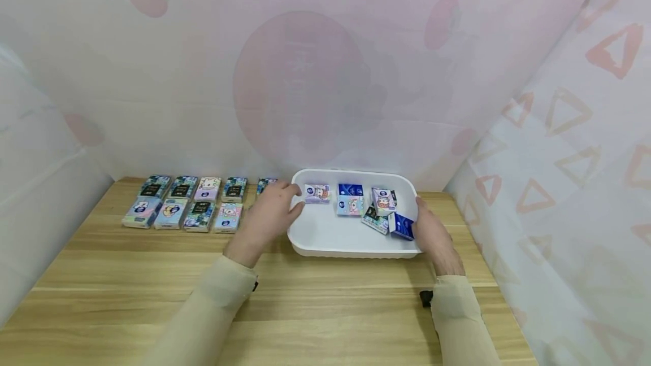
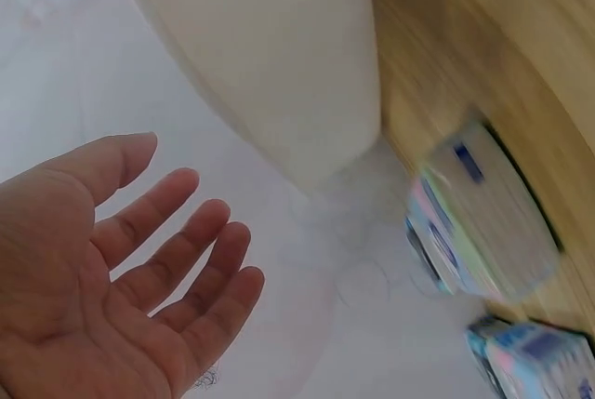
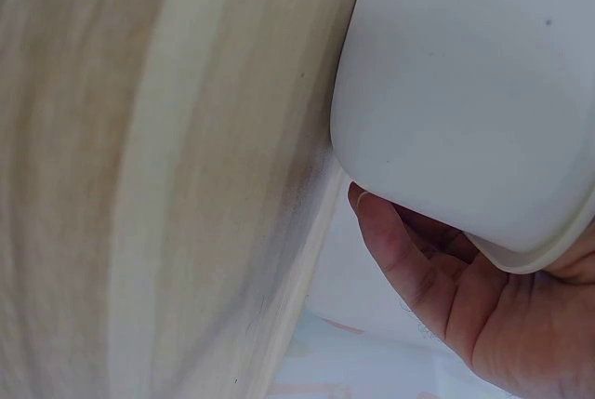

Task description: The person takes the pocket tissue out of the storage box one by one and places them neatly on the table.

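A white plastic basin rests on the table, holding several small tissue packs: a purple one, a light blue one, a dark blue one and others. My right hand grips the basin's right end; in the right wrist view its fingers curl against the outer wall below the rim. At the left end, my left hand hovers near the rim. The left wrist view shows this hand with spread, relaxed fingers, apart from the basin wall and holding nothing.
Left of the basin, several tissue packs stand in two rows along the back of the wooden table. One back-row pack is partly behind my left hand. Patterned white and pink sheeting hangs behind and at both sides.
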### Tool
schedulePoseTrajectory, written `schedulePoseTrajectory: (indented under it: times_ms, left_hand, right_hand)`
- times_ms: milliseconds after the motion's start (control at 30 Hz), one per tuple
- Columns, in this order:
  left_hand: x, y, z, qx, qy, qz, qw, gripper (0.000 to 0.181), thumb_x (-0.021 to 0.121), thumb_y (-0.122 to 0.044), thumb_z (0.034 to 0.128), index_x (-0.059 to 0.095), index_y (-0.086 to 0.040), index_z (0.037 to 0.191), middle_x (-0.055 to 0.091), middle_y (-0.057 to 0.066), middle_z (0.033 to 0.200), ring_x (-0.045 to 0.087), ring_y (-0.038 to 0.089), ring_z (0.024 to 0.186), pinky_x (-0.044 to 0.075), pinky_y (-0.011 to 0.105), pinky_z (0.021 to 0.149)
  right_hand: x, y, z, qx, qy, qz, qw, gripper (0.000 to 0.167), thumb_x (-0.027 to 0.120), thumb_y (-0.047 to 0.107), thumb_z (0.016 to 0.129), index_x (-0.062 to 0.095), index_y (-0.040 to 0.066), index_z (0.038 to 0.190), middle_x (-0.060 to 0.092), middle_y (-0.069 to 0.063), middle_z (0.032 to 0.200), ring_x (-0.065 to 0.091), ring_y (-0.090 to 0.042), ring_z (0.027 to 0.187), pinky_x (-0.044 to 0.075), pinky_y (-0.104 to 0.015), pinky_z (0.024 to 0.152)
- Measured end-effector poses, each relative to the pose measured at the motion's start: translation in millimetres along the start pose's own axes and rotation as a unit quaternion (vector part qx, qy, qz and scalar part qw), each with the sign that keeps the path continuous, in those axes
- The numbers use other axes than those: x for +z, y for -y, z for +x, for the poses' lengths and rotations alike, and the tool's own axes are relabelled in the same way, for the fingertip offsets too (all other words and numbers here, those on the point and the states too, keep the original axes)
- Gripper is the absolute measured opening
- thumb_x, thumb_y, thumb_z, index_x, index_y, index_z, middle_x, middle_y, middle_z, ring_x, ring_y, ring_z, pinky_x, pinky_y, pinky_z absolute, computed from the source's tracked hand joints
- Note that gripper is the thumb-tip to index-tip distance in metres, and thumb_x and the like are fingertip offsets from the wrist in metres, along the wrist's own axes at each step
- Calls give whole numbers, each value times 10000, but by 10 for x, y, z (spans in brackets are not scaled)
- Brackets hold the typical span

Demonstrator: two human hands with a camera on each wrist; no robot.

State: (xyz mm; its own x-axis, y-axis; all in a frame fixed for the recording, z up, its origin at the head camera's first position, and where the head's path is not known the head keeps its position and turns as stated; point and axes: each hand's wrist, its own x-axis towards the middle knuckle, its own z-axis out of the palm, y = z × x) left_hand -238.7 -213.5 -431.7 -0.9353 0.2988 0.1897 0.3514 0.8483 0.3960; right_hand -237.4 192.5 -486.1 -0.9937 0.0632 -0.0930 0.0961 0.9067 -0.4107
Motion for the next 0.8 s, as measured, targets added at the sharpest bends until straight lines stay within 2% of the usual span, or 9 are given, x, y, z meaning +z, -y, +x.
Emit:
schedulePoseTrajectory:
  times_ms: [133, 300, 467, 533, 633, 800]
  left_hand:
    - [76, -184, 50, 209, 168, 118, 9996, 347, 777, -284, 1154, 780, -43, 1404, 781, 187, 1416, 746, 382, 1316, 679, 537, 1166]
    - [197, -387, 112, 725, 160, 278, 9969, 320, 800, -264, 1142, 790, -53, 1382, 803, 158, 1387, 765, 372, 1287, 682, 513, 1152]
    - [342, -569, 188, 1233, 157, 353, 9916, 274, 815, -244, 1129, 801, -42, 1313, 817, 136, 1271, 781, 347, 1188, 691, 493, 1087]
    - [402, -648, 220, 1379, 203, 415, 9894, 294, 817, -250, 1127, 796, -38, 1329, 813, 130, 1251, 781, 329, 1163, 688, 486, 1093]
    - [498, -772, 267, 1552, 280, 534, 9860, 308, 821, -262, 1123, 792, -45, 1340, 812, 120, 1238, 779, 309, 1132, 687, 465, 1077]
    - [632, -986, 333, 1635, 465, 716, 9828, 313, 798, -281, 1134, 791, -74, 1369, 822, 98, 1291, 791, 294, 1185, 691, 427, 1087]
  right_hand:
    - [5, -5, 2, 1, -10, 3, 10000, 762, 459, -27, 1136, 153, -81, 1832, 517, -442, 1706, 733, -532, 1359, 624, -710, 1167]
    - [7, -8, 3, 0, -32, -25, 10000, 759, 466, -26, 1137, 164, -75, 1832, 538, -442, 1686, 742, -523, 1333, 635, -706, 1144]
    - [8, -3, -3, 32, -33, -33, 10000, 768, 468, -27, 1130, 167, -64, 1835, 547, -440, 1679, 744, -511, 1309, 637, -704, 1129]
    - [11, -7, -2, 37, -33, -42, 10000, 774, 469, -28, 1125, 164, -61, 1836, 547, -439, 1679, 743, -508, 1298, 637, -705, 1122]
    - [19, -15, 1, 16, -41, -48, 10000, 779, 468, -26, 1121, 160, -64, 1836, 547, -442, 1678, 740, -520, 1308, 633, -709, 1127]
    - [26, -25, 11, -23, -75, -79, 9999, 782, 465, -27, 1113, 163, -70, 1833, 552, -444, 1670, 740, -531, 1312, 633, -711, 1125]
